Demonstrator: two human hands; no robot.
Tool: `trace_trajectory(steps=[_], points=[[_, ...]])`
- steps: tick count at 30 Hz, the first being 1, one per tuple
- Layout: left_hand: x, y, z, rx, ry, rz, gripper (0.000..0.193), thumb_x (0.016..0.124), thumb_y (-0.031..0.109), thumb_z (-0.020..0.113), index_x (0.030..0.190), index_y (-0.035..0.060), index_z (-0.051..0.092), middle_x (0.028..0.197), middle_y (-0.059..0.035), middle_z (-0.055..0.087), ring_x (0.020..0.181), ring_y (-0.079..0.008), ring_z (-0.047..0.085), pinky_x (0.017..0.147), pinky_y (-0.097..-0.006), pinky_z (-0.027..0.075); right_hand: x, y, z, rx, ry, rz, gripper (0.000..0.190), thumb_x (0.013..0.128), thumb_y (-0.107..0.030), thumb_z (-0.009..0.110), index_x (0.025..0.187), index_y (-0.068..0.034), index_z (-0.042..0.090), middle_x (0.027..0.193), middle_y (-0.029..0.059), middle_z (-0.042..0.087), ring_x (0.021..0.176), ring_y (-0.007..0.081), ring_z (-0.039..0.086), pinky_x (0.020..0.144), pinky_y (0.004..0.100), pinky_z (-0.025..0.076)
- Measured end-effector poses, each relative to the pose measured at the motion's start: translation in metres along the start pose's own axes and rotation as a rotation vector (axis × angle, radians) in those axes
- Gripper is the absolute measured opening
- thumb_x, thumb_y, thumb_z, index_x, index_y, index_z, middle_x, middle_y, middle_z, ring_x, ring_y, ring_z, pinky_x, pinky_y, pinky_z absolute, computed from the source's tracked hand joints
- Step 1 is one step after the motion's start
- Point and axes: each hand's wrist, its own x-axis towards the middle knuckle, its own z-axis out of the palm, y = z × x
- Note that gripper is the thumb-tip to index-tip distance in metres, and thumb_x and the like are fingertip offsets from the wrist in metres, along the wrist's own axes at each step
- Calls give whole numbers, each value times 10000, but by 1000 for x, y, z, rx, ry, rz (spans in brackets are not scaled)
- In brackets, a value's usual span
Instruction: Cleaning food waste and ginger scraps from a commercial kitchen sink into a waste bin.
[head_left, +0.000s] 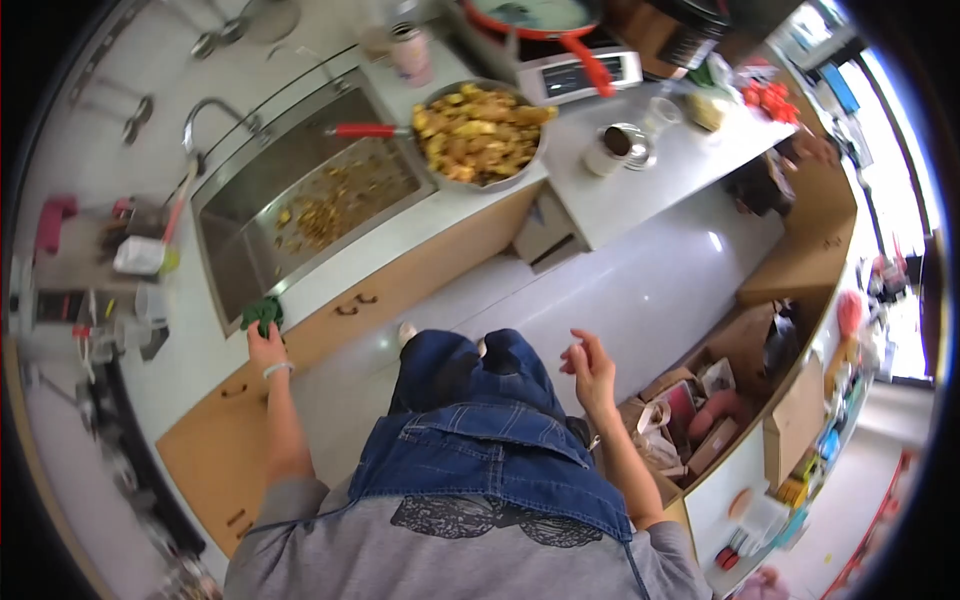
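My left hand (266, 346) grips a dark green cloth (262, 313) at the near corner of a stainless steel sink (247, 232). My right hand (592, 367) hangs in the air over the floor, its fingers apart and slightly bent, holding nothing. Small yellow-brown food scraps (322, 217) lie on the sink's bottom. Past the sink's right end, a pan (484, 184) heaped with yellow-brown chunks of food (480, 131) stands on the counter, its red handle (367, 130) reaching over the sink. A curved metal faucet (217, 105) rises at the sink's back edge.
A red frying pan (540, 34) sits at the cooktop (577, 75). An open can (410, 56) stands behind the food, a cup (606, 152) to its right. Wooden cabinet doors (420, 262) run below the counter. Open shelving with bags and boxes (712, 431) is on my right.
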Motion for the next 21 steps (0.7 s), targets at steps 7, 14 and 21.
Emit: trace_trajectory(steps=[7, 14, 21], points=[[25, 2, -26, -102, -19, -209, 404, 847, 202, 642, 1201, 74, 495, 1071, -183, 612, 947, -353, 590, 830, -387, 462, 133, -36, 140, -549, -299, -531, 318, 871, -114, 588, 1169, -11, 549, 1069, 220, 562, 966, 322, 596, 809, 392, 498], [39, -71, -18, -139, 56, -181, 448, 828, 97, 652, 1243, 88, 482, 1116, -180, 601, 1029, -301, 586, 905, -360, 449, 208, 16, 312, -883, -53, -838, 715, 783, -269, 690, 1318, 90, 382, 1391, 292, 347, 1285, 442, 354, 1058, 501, 317], [105, -133, -45, -225, 298, -393, 478, 855, 178, 658, 1276, 74, 457, 1206, -189, 545, 1085, -304, 549, 932, -380, 432, 217, -25, 438, -658, -436, -881, 602, 813, -262, 670, 1306, -1, 441, 1291, 212, 475, 1178, 390, 468, 955, 461, 420]])
